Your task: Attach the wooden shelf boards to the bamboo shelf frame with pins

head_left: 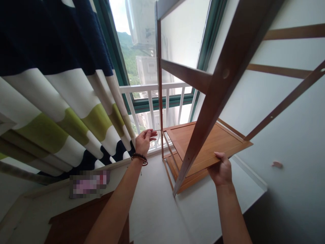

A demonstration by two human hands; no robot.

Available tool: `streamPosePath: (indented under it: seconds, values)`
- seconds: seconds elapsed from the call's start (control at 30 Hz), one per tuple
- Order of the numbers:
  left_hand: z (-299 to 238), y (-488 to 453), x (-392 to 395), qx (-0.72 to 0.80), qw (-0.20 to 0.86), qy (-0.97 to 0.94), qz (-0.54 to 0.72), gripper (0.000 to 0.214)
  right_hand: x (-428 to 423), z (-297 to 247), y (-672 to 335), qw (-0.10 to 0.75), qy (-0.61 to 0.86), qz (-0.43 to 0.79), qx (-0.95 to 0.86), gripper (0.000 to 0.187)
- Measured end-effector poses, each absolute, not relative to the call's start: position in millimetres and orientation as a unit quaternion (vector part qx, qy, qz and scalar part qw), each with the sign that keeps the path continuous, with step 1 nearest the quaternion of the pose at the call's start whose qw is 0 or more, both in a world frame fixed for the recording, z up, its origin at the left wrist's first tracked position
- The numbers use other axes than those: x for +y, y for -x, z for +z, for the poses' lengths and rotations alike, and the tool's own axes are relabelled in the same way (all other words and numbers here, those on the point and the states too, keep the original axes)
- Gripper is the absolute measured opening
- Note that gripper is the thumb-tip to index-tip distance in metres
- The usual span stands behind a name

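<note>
A tall wooden shelf frame (203,112) stands on a white ledge (157,203) by the window. My right hand (222,169) grips the near edge of a wooden shelf board (210,142) that lies inside the frame above a lower shelf (175,166). My left hand (144,140), with a dark bead bracelet on the wrist, hovers beside the frame's far upright (159,101). Its fingers are curled loosely and apart, and nothing shows in them.
A curtain (56,84) striped navy, white and green hangs at the left. A white railing (152,101) crosses the window behind the frame. A pale wall (291,142) is at the right. A dark wooden piece (76,223) lies at the bottom left.
</note>
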State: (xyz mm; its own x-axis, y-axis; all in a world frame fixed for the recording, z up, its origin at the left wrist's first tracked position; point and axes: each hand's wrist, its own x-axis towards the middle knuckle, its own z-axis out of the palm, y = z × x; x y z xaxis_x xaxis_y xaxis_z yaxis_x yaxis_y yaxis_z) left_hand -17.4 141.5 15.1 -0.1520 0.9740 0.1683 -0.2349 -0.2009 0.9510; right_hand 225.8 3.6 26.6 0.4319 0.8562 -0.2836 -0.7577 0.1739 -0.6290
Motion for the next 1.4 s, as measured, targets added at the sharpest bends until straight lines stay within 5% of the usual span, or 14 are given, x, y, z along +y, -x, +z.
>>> streamPosePath:
  seconds: [1.4]
  values:
    - [5,-4,140,0.417,0.454,-0.415,0.669,0.023,3,23,-235,0.766,0.342,0.542,-0.036,0.018]
